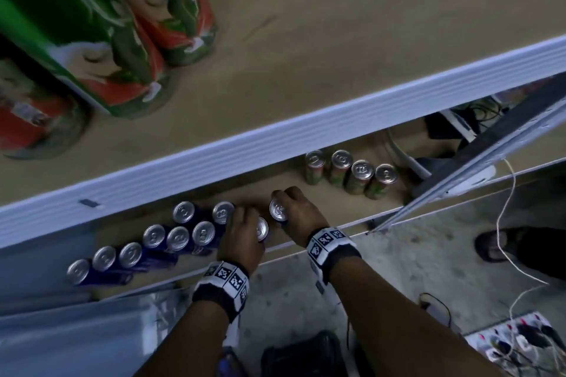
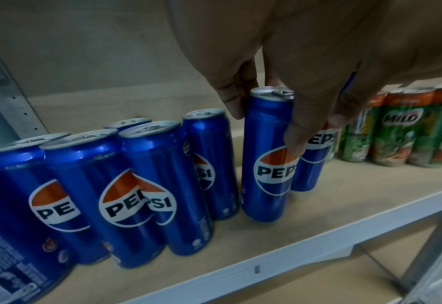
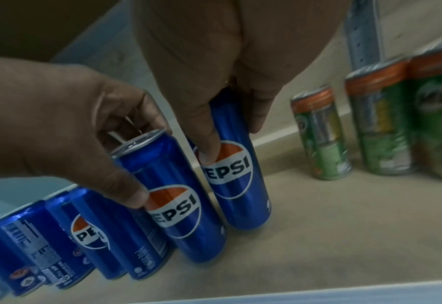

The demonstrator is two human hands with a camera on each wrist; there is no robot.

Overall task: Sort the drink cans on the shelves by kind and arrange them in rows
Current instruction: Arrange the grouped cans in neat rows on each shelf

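On the lower wooden shelf [image 1: 352, 193], at its left, a cluster of tall slim blue Pepsi cans [image 1: 153, 242] stands upright, long axes vertical and silver pull-tab tops up; in the left wrist view their logos mostly face the shelf's front edge, and the cans stand touching or just beside one another in two rough rows.

Just right of that cluster, the left hand [image 1: 242, 236] reaches down from above and grips one blue Pepsi can [image 2: 266, 156] near its top, thumb [image 2: 300, 131] curled onto the front above the logo and the other fingers [image 2: 235, 94] wrapped behind the rim. This can stands on the shelf, roughly upright, though the wide lens makes any lean hard to judge, and it sits just beside the rest of the cluster.

Next to it on the right, the right hand [image 1: 297, 208] grips a second blue Pepsi can [image 3: 238, 174] in the same way, thumb on the front at the logo's upper edge and fingers down the far side. That can also rests base-down on the shelf, logo to the front, close beside the left hand's can.

Farther right, well apart from the blue cans, a diagonal row of four green and orange Milo cans [image 1: 352, 174] stands upright, touching side to side.
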